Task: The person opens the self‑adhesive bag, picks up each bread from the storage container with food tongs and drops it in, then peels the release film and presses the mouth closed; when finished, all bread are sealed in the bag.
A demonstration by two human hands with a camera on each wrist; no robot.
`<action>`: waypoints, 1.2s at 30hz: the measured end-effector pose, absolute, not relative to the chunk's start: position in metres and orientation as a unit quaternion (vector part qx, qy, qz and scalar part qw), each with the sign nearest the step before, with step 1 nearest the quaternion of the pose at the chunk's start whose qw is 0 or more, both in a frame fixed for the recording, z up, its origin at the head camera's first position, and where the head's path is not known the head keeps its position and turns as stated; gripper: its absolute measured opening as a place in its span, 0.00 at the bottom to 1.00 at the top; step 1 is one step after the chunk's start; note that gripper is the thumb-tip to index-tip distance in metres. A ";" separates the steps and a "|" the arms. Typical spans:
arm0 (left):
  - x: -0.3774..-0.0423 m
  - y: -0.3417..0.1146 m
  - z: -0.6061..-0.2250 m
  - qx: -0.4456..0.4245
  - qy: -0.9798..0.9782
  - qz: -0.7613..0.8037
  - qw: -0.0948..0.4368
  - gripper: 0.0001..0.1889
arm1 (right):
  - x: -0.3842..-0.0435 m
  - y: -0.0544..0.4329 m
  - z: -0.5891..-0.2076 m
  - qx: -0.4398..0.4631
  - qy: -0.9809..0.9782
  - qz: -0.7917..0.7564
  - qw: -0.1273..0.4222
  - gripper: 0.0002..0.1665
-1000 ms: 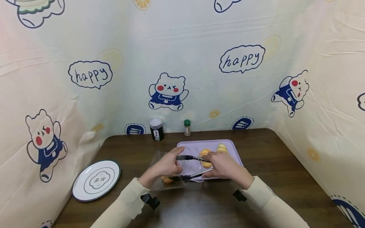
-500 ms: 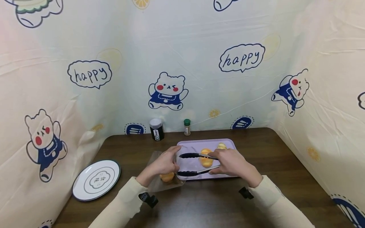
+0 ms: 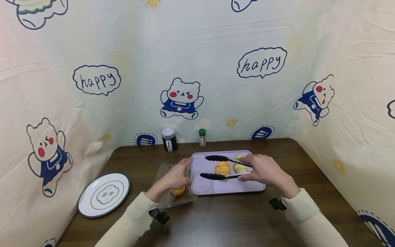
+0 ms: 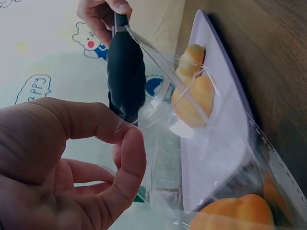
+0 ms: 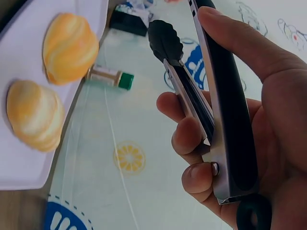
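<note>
My left hand (image 3: 176, 177) pinches the mouth of a clear plastic bag (image 3: 185, 203) between thumb and fingers. Inside the bag lies an orange-brown bread roll (image 4: 235, 214). In my right hand (image 3: 264, 169) I grip metal tongs (image 5: 229, 120) with black tips, their arms spread with nothing between them. The tongs hover over a lilac tray (image 3: 200, 188), to the right of the bag. Two striped bread rolls sit on that tray: an orange one (image 3: 223, 168) and a paler one (image 3: 240, 168) partly covered by the tongs in the head view.
A white plate (image 3: 92, 195) with a dark rim lies at the left of the brown table (image 3: 222, 223). Along the back stand a dark jar (image 3: 169, 140) with a pale lid and a small green-capped bottle (image 3: 202, 138). Printed cloth surrounds the table.
My right hand has drawn the tongs out of the bag, moving right and opening them over the tray. The left hand and bag have shifted slightly left; the roll stays in the bag.
</note>
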State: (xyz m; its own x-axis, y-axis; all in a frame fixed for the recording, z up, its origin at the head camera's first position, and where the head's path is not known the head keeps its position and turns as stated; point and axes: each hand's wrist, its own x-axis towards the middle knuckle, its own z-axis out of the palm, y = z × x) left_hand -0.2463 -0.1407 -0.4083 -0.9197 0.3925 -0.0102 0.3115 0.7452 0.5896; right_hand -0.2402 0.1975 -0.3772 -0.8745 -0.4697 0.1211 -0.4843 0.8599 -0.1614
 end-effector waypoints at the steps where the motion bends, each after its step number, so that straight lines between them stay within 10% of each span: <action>1: -0.246 -0.141 -0.408 0.187 0.932 0.303 0.068 0.47 | -0.241 0.200 -0.376 0.241 -0.965 0.098 0.036 0.44; 36: -0.246 -0.142 -0.406 0.185 0.932 0.306 0.064 0.47 | -0.266 0.227 -0.407 0.178 -0.984 0.029 0.012 0.43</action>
State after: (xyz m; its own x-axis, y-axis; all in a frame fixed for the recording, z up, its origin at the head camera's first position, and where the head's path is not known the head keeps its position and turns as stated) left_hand -0.2463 -0.1422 -0.4056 -0.9236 0.3834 -0.0062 0.3052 0.7448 0.5934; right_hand -0.2659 0.2274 -0.4067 -0.9366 -0.3487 0.0337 -0.3501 0.9352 -0.0526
